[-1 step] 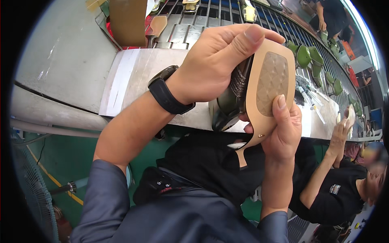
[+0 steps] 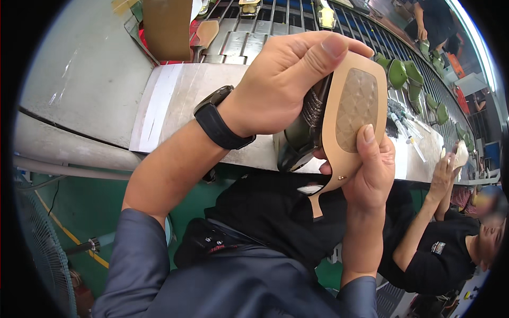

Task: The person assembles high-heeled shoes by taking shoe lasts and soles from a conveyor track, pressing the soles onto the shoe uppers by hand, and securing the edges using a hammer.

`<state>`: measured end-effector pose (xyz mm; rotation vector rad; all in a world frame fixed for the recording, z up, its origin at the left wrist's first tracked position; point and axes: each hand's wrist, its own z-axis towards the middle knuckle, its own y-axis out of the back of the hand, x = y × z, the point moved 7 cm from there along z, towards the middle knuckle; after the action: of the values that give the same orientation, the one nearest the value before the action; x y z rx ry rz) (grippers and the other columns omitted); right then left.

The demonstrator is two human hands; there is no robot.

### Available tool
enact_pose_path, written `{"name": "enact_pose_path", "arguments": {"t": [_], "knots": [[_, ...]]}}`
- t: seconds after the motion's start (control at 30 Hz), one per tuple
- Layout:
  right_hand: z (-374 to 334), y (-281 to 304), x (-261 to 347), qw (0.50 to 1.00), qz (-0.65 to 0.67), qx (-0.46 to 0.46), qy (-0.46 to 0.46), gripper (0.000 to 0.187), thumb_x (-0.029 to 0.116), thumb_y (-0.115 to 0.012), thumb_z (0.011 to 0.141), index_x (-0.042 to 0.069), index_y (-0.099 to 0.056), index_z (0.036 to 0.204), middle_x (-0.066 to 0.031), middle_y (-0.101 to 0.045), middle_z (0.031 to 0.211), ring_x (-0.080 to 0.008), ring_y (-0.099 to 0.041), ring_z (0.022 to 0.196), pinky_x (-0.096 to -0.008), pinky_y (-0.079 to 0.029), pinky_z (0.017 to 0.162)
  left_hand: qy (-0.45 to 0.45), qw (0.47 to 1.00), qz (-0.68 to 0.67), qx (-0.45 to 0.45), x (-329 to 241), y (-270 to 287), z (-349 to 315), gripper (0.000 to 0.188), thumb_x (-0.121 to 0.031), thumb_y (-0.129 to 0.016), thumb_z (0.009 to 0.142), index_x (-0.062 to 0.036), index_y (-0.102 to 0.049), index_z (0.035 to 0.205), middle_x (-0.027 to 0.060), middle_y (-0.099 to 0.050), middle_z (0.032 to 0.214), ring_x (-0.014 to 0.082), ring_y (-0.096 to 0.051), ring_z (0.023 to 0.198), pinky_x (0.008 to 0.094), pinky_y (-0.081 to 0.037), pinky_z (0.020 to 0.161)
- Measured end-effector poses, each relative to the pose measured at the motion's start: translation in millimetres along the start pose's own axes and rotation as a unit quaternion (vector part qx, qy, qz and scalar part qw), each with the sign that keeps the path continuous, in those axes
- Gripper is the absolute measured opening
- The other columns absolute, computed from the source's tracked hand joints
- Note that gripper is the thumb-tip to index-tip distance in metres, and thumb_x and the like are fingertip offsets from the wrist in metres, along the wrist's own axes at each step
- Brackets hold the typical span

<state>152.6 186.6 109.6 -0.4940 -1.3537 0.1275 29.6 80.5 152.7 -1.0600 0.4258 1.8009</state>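
A high-heeled shoe [image 2: 331, 111] is held up over the table's front edge, its tan sole facing me. The sole has a brown patterned oval patch [image 2: 358, 108]; its slim heel [image 2: 316, 206], black at the tip, points down. My left hand [image 2: 289, 85], with a black watch at the wrist, is closed over the toe end, thumb along the edge. My right hand [image 2: 371, 167] grips the narrow middle, thumb on the sole. A glittering band [image 2: 313, 108] shows at the shoe's side. Behind is a dark green glossy shape [image 2: 294, 135]; whether it is joined to the shoe is unclear.
Beyond the pale table [image 2: 185, 100] runs a metal roller conveyor [image 2: 286, 16] bearing several green shoe lasts [image 2: 396, 74]. Syringes [image 2: 411, 135] lie at the right. A co-worker [image 2: 440, 244] sits close by on the right, handling a pale piece. A fan [image 2: 42, 249] stands lower left.
The co-worker's hands and the pale piece have shifted and turned slightly. My left thumb and the shoe have moved barely to the right; my grip is the same.
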Motion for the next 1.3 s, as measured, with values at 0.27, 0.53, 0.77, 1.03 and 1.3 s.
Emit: {"name": "enact_pose_path", "arguments": {"t": [0.27, 0.53, 0.77, 1.03, 1.3], "knots": [[-5.0, 3.4, 2.0, 0.999, -0.046, -0.007, 0.025, 0.036, 0.022, -0.056, 0.110, -0.011, -0.063, 0.122, -0.0212, -0.075, 0.100, -0.0240, -0.076, 0.073, -0.0342, -0.066, 0.061, -0.018, 0.996, 0.082, 0.034, -8.9, -7.5, -18.0, 0.062, -0.040, -0.054, 0.110, 0.0042, -0.043, 0.153, 0.0144, -0.064, 0.136, 0.0178, -0.062, 0.127, 0.0337, -0.049, 0.110], [-46.7, -32.8, 0.8, 0.982, -0.174, 0.043, 0.067, 0.048, 0.034, -0.053, 0.112, -0.012, -0.067, 0.113, -0.0166, -0.078, 0.089, -0.0202, -0.075, 0.073, -0.0287, -0.060, 0.065, -0.004, 0.998, 0.054, -0.043, -41.2, -9.6, -56.4, 0.050, -0.038, -0.055, 0.108, 0.0058, -0.058, 0.132, 0.0305, -0.066, 0.133, 0.0359, -0.067, 0.124, 0.0451, -0.055, 0.104], [-62.6, -54.4, -10.4, 0.956, -0.271, 0.065, 0.093, 0.028, 0.021, -0.063, 0.106, -0.005, -0.073, 0.102, -0.0080, -0.071, 0.067, -0.0127, -0.066, 0.056, -0.0274, -0.050, 0.053, 0.058, 0.988, 0.024, -0.142, -70.0, -7.7, -79.6, 0.012, -0.013, -0.066, 0.099, -0.0025, -0.061, 0.103, 0.0251, -0.075, 0.108, 0.0367, -0.074, 0.112, 0.0448, -0.059, 0.098], [-61.8, -86.1, -11.9, 0.923, -0.346, 0.106, 0.132, 0.017, 0.016, -0.073, 0.099, 0.001, -0.071, 0.093, -0.0104, -0.060, 0.062, -0.0240, -0.060, 0.049, -0.0340, -0.046, 0.049, 0.088, 0.968, 0.181, -0.149, -100.1, -1.9, -86.5, 0.022, -0.004, -0.074, 0.093, -0.0046, -0.053, 0.093, 0.0184, -0.074, 0.097, 0.0276, -0.076, 0.098, 0.0401, -0.061, 0.089], [-38.1, -79.2, -22.6, 0.941, -0.307, 0.093, 0.112, 0.014, 0.011, -0.072, 0.098, -0.001, -0.070, 0.092, -0.0100, -0.066, 0.065, -0.0207, -0.065, 0.052, -0.0319, -0.049, 0.051, 0.060, 0.926, 0.296, -0.227, -93.4, 35.4, -98.3, 0.029, -0.002, -0.079, 0.087, -0.0024, -0.054, 0.101, 0.0149, -0.072, 0.098, 0.0219, -0.074, 0.093, 0.0360, -0.060, 0.087]]}}
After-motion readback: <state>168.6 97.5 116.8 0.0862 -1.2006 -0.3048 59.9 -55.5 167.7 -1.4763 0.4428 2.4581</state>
